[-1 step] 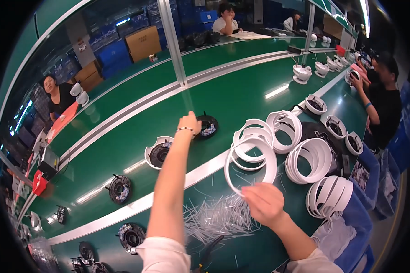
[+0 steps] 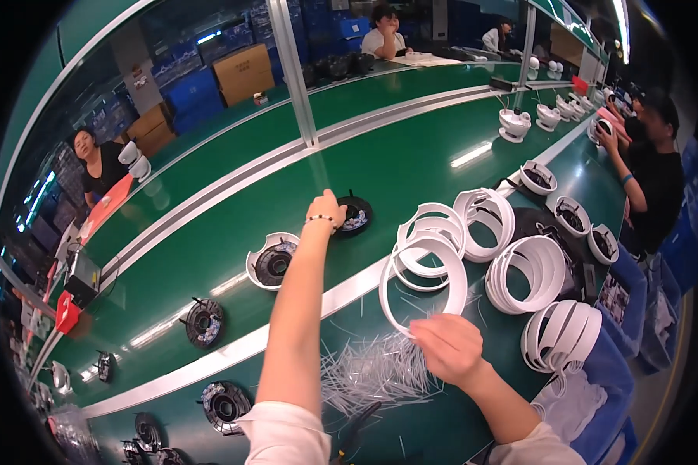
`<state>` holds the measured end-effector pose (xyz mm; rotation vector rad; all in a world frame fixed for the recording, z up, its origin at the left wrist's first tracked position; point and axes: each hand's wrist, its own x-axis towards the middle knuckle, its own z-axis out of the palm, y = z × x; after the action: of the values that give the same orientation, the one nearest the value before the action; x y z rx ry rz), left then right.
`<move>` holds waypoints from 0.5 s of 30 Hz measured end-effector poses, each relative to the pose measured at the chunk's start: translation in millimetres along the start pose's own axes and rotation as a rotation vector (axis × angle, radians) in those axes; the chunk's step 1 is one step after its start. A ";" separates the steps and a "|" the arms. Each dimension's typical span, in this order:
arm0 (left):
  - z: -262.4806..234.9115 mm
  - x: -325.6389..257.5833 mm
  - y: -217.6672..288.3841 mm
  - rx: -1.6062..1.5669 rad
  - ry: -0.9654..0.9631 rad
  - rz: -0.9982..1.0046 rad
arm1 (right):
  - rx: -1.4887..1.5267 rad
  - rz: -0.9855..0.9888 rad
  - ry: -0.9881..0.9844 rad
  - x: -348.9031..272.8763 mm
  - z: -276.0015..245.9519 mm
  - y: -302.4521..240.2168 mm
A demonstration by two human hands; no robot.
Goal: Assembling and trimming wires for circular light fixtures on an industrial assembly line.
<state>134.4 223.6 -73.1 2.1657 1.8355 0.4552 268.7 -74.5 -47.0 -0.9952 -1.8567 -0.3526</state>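
Observation:
My left hand (image 2: 326, 209) is stretched far out over the green belt, its fingers closed on the near edge of a black round part (image 2: 357, 213). Close to me, my right hand (image 2: 446, 349) holds a thin white plastic ring (image 2: 423, 283) by its lower rim, tilted upright above the belt's edge. Just behind that ring stands a stack of similar white rings (image 2: 430, 225). A white-shelled round unit (image 2: 271, 262) lies on the belt to the left of my left arm.
More white ring stacks (image 2: 531, 271) (image 2: 562, 333) stand at the right. A pile of thin clear strips (image 2: 372, 372) lies under my arms. Black round parts (image 2: 204, 322) (image 2: 225, 403) ride the belt at left. A person (image 2: 651, 178) works at the right, others sit behind.

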 end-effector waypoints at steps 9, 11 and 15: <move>-4.7 12.5 4.1 -0.119 -0.054 0.056 | 0.149 -0.057 0.015 3.2 0.9 -7.4; -3.4 -2.6 13.7 -0.213 0.101 0.106 | 0.134 -0.072 0.017 3.5 -8.0 -11.9; -61.1 -100.6 4.9 -0.648 0.267 0.052 | 0.223 -0.094 -0.001 2.1 -13.8 -28.5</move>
<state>99.1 123.5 -21.8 1.7586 1.4590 1.2075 255.0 -99.7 -33.4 -0.7593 -1.9008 -0.1949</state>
